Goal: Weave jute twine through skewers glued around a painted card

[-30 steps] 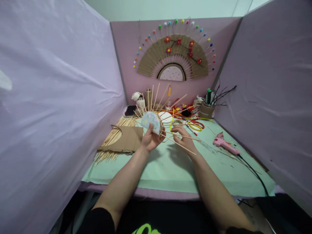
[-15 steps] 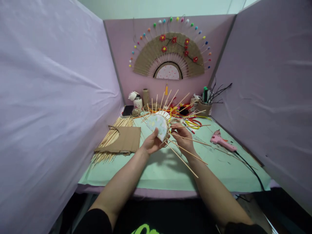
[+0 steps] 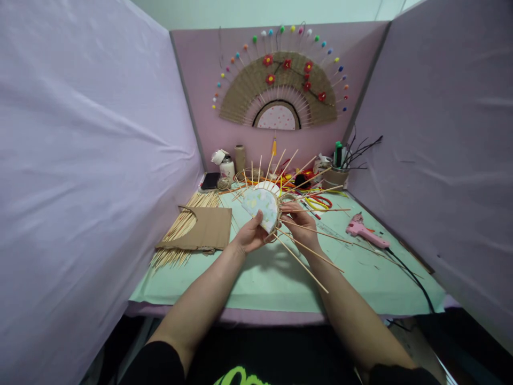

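My left hand is closed on a half-round patterned fan core and holds it above the green mat. Several thin wooden skewers stick out of the core's rim like spokes. My right hand sits just right of the core among those skewers, its fingers curled at the core's edge; what they pinch is hidden.
A cardboard piece lying over a bundle of skewers is at the left. A pink glue gun with its cord lies at the right. Pipe cleaners, scissors, jars and a pen cup crowd the back. A finished fan hangs on the rear wall.
The core with its skewers has been turned, so the lower skewers now point down and right toward me. Both hands stayed on it in nearly the same place.
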### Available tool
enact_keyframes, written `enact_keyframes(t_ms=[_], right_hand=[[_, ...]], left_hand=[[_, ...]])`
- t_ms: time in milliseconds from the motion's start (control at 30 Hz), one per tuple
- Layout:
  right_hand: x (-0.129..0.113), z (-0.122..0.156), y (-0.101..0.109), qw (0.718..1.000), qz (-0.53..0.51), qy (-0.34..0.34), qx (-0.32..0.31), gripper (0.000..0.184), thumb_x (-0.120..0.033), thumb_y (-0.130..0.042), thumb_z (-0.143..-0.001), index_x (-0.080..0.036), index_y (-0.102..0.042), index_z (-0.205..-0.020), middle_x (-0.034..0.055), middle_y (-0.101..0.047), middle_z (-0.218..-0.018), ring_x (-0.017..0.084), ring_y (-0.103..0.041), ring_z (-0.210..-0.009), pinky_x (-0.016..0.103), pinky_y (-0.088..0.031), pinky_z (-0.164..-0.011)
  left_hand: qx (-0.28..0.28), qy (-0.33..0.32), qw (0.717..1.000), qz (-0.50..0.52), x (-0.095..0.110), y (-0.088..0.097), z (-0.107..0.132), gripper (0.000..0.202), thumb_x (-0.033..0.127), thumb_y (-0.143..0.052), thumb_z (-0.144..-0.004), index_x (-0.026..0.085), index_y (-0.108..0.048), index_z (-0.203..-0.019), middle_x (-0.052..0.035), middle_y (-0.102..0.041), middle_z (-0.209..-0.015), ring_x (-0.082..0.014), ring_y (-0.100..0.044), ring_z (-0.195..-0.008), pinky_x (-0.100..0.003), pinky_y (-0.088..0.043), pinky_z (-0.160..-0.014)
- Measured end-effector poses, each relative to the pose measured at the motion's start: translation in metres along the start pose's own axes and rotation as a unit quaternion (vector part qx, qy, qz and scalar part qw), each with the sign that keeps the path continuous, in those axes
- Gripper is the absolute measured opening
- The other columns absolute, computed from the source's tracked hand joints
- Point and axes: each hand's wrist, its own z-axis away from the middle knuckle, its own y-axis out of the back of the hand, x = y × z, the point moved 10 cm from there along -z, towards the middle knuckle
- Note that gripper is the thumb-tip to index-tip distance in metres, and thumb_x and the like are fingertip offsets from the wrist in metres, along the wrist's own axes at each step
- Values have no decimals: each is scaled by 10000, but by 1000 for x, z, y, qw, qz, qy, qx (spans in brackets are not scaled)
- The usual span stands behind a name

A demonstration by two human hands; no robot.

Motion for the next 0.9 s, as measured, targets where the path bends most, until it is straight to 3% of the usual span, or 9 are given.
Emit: enact_keyframes(t_ms=[200, 500, 900], right_hand=[[-3, 2, -8, 999, -18, 11, -43, 290, -330, -707, -727, -256, -647, -1001, 52, -552, -1084, 177, -553, -928, 360, -481, -869], [3, 5, -11, 998, -59, -23, -22, 321, -297, -744, -689, -266, -603, -975, 30, -536, -1014, 153, -542, -860, 322, -506, -786], [6, 6, -11, 999, -46, -28, -9, 291, -349, -710, -718, -248, -600, -968, 36, -575, -950, 162, -535, -828, 321, -499, -747]], left_hand=[[0, -13, 1000, 10, 3, 0, -1, 376, 392, -501, -877, 126, -568, -1133, -78, -707, -863, -158, -677, -742, -240, -527, -662], [-28, -30, 999, 14, 4, -7, -2, 259, 344, -537, -862, 159, -602, -1031, -57, -704, -891, -145, -665, -728, -250, -525, -664], [-37, -40, 998, 15, 5, -4, -4, 323, 342, -527, -869, 160, -575, -1132, -62, -699, -917, -141, -665, -763, -240, -527, -693]])
